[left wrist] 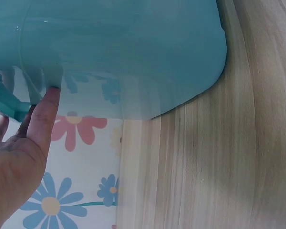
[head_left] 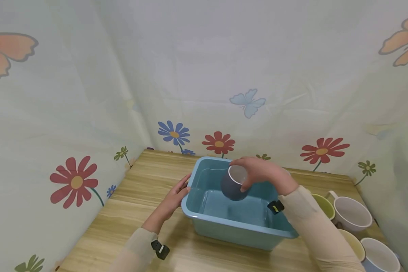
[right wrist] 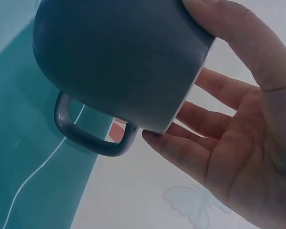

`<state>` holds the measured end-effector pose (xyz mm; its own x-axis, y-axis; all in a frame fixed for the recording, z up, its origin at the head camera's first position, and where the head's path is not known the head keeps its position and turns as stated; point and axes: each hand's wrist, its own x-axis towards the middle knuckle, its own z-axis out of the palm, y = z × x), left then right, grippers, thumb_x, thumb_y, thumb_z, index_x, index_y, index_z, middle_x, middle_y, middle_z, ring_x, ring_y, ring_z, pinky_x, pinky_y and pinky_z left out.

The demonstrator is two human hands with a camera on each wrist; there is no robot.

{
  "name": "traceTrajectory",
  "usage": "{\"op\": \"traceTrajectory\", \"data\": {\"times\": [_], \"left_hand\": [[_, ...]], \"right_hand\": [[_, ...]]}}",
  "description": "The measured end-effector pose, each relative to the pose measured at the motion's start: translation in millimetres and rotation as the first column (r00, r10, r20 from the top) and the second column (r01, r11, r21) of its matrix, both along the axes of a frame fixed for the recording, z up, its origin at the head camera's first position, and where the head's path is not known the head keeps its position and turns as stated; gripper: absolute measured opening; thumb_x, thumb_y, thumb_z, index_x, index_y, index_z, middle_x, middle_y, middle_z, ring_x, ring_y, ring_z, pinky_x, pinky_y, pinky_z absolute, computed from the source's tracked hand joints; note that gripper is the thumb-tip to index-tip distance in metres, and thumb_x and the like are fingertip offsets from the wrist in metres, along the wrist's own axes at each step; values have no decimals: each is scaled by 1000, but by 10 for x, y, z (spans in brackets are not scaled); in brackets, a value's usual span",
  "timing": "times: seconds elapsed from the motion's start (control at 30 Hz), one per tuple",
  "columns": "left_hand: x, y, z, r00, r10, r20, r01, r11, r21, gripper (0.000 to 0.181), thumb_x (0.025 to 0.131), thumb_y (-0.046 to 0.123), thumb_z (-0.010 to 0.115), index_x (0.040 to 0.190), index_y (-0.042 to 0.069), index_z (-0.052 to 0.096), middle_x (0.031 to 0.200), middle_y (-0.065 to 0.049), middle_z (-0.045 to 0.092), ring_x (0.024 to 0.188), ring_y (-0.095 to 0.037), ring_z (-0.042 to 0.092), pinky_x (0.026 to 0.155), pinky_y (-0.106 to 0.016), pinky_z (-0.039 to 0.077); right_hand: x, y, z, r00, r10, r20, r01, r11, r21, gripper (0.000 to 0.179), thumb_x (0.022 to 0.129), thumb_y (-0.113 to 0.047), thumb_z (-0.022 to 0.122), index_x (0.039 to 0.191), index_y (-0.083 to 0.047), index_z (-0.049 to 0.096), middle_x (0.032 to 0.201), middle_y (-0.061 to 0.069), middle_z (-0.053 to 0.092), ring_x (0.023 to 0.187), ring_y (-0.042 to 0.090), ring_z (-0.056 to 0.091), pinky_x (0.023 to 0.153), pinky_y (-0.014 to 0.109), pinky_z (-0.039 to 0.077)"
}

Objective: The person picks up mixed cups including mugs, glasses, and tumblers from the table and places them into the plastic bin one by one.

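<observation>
A dark grey-blue mug (head_left: 234,185) with a pale inside hangs in the blue plastic basin (head_left: 224,223). My right hand (head_left: 263,172) grips it by the rim, with the thumb on the outer wall and several fingers at the mouth. In the right wrist view, the mug's handle (right wrist: 93,140) shows free of the fingers. On the left, my left hand (head_left: 172,198) touches the basin's outer side just below the rim. Its fingers (left wrist: 44,119) reach out fairly straight against the wall in the left wrist view.
Right of the basin, partly behind the right forearm, stand a green cup (head_left: 330,207), a white-rimmed mug (head_left: 351,213), a yellow cup (head_left: 353,243) and a bluish cup (head_left: 380,257). The wooden table (head_left: 139,181) meets a flower-printed curtain (head_left: 204,75) behind.
</observation>
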<state>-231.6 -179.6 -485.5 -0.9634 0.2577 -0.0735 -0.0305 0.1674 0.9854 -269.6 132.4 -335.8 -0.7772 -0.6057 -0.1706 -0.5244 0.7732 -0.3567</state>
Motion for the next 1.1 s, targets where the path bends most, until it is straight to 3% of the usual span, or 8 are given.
{"op": "traceTrajectory", "data": {"times": [0.53,1.1], "left_hand": [[2,-20,-19,1000,-15,0,15,1000,-5,60,108,29,44,164,21,25,166,-25,31,137,-44,53,92,-44,59],[-2,-26,-8,999,-35,-6,35,999,8,61,108,29,44,164,20,23,165,-26,31,137,-44,52,92,-43,59]], "right_hand": [[-121,-166,-216,998,43,44,-43,999,-11,82,74,-23,92,146,-9,55,139,15,64,120,33,60,97,52,56],[-180,-351,-365,995,45,88,-44,999,-9,82,75,-23,91,147,-13,54,146,12,59,128,33,56,104,52,53]]}}
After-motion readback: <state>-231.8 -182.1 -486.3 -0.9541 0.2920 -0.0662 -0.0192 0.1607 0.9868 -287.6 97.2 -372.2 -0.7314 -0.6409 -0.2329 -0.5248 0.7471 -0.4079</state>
